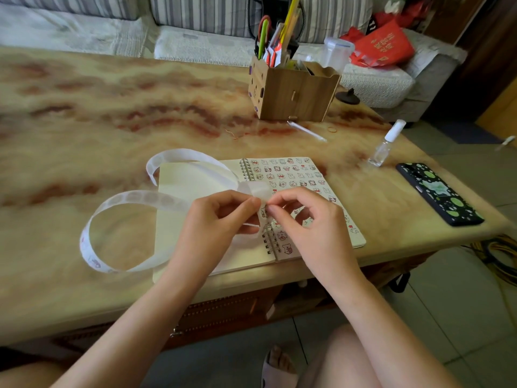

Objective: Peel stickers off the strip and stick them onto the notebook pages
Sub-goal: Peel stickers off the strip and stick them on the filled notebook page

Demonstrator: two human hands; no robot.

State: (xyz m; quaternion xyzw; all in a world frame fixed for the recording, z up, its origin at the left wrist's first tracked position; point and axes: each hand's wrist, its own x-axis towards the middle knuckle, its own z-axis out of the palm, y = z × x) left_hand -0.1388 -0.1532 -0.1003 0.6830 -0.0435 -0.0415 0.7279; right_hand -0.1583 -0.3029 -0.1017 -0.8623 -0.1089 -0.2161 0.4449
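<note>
On the marbled desk (pixel 84 107), seen from the head camera, lies one spiral notebook (pixel 195 180), open flat near the front edge. Its left page is blank. Its right page carries rows of small cartoon stickers (pixel 293 175), too many and too small to count, and the hands cover the lower ones.

One sticker strip (pixel 145 198), long and white, curls in two loops. The larger loop stands on the desk left of the notebook. The smaller one arches over the blank page. Both runs meet at the hands, above the spiral binding.

Two hands are in view, both raised a little over the notebook, forearms reaching in from the bottom. The left hand (pixel 215 219) has its fingers curled, and its grip pinches the sticker strip between thumb and forefinger. The right hand (pixel 307 219) faces it, fingertips touching the left's. Its grip also pinches the sticker strip at that spot with thumb and forefinger, the other fingers bent loosely. I cannot tell whether a sticker has lifted there.

Further back stands one wooden pen box (pixel 291 96) stuffed with pens and scissors. One clear pen (pixel 306 131) and one rubber band (pixel 333 129) lie in front of it. One small spray bottle (pixel 384 144) stands upright near the right edge, with one phone (pixel 439 193) in a green-patterned case lying beside it. Behind the desk, one red bag (pixel 383 46) sits on a striped sofa (pixel 195 43).
</note>
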